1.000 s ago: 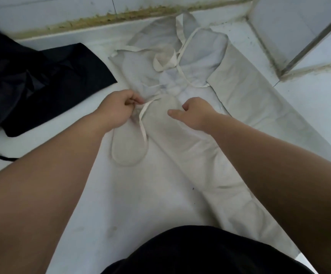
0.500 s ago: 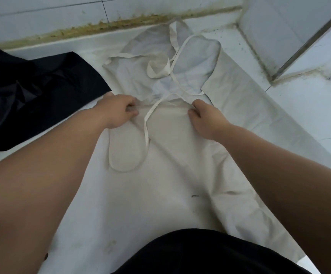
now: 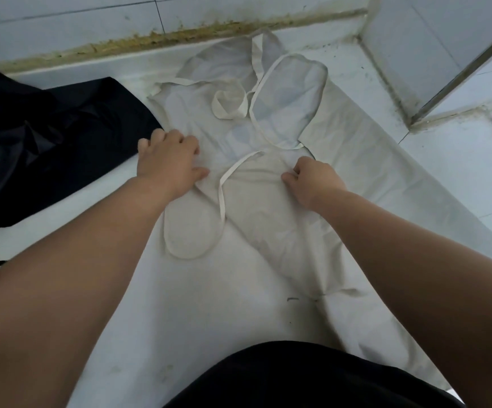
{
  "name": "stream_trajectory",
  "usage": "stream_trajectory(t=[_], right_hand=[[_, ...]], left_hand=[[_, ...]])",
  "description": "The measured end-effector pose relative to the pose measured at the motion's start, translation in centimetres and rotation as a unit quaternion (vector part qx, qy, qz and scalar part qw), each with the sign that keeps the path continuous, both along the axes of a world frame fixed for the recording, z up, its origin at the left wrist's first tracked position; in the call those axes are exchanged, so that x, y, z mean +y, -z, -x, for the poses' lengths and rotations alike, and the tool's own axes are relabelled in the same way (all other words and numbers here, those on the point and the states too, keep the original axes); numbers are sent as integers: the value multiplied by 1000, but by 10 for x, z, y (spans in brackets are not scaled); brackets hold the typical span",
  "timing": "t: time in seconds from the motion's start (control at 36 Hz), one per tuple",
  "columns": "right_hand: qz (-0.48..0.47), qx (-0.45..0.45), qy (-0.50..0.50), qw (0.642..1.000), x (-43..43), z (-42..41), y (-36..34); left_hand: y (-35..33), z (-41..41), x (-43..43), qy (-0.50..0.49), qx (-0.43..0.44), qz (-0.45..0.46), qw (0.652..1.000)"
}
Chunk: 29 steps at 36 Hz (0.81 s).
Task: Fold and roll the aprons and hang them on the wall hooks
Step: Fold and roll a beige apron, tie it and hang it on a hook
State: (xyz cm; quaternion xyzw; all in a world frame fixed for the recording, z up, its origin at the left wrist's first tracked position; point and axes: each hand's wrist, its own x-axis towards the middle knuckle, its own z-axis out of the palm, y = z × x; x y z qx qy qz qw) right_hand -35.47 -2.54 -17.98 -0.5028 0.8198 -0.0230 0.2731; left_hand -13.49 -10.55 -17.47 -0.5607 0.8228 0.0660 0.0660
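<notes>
Black cloth [image 3: 62,136] beside apron [image 3: 268,231], wall [image 3: 62,19] behind

Apron [image 3: 268,231] spread on floor [image 3: 459,178], top end toward wall [image 3: 62,25] behind. Straps [image 3: 230,106] lie looped on apron's far part. Second cloth [image 3: 47,142] heaped left of apron, just beside it. Left hand [image 3: 168,160] flat on apron's left edge; right hand [image 3: 312,181] grips fold right of centre.

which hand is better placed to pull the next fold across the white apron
Probably right: the right hand pinches the white apron, so it can pull; the left hand lies flat, only pressing it.
</notes>
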Motion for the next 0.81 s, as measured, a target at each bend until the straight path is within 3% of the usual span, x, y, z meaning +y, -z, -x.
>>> stream_trajectory(t=[0.11, 0.19, 0.28, 0.36, 0.42, 0.5, 0.58, 0.64, 0.72, 0.81], right_hand=[[34, -86, 31, 995, 7, 7, -3], [34, -155, 25, 987, 19, 13, -12], [21, -141, 2, 990, 35, 18, -18], [34, -48, -29, 998, 57, 20, -21], [50, 25, -39, 998, 72, 17, -23], [64, 49, 4, 997, 93, 9, -23], [38, 11, -20, 999, 113, -5, -14], [37, -28, -38, 998, 127, -11, -9], [81, -70, -57, 993, 146, -14, -4], [90, -58, -106, 989, 165, -9, -1]], left_hand=[[-2, 12, 23, 63, 196, 63, 977], [-6, 29, 48, 113, 237, -64, 963], [0, 42, 63, 145, 83, -128, 978], [7, 45, 65, 146, -66, -124, 979], [10, 43, 67, 135, -112, -131, 976], [11, 48, 73, 89, -125, -141, 978], [6, 58, 84, 53, -78, -22, 995], [8, 64, 97, 41, 3, 46, 998], [15, 71, 131, 34, 130, -18, 991], [24, 71, 165, 22, 146, -52, 988]])
